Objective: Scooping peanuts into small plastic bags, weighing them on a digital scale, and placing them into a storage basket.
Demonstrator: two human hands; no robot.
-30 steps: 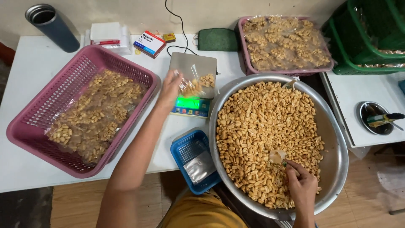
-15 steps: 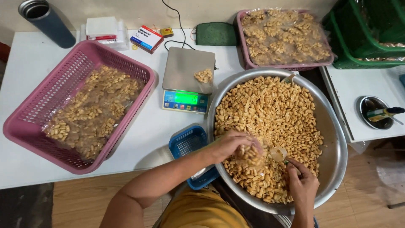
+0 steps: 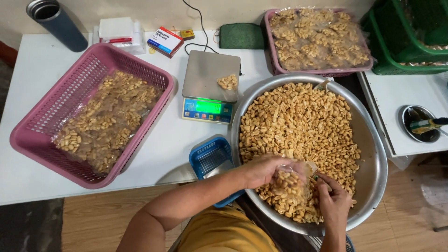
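My left hand (image 3: 266, 169) has its grip clenched on the mouth of a small clear plastic bag (image 3: 290, 186), which is partly filled with peanuts. My right hand (image 3: 332, 201) is closed on a small scoop (image 3: 310, 169) at the bag's opening; only the pale bowl of the scoop shows, and the handle is hidden under my fingers. Both hands and the bag sit over the near edge of the large metal basin (image 3: 373, 144), which is heaped with loose peanuts (image 3: 298, 121). The bag hangs against the peanut heap, between my two hands.

Just left of the basin, a blue plastic basket (image 3: 207, 156) lies at the near edge of the white counter (image 3: 28, 74); my left forearm crosses over its near corner. Behind it stands a digital scale (image 3: 209, 86) with a lit green display. A small bag of peanuts (image 3: 227, 82) rests on the right side of its steel platform.

On the left of the counter, a pink basket (image 3: 51, 107) holds filled peanut bags lying flat. A second pink basket (image 3: 280, 70), also filled with bagged peanuts, stands behind the basin. Green crates (image 3: 396, 46) are stacked at the far right. A dark metal tumbler (image 3: 58, 23) stands at the counter's far-left corner.
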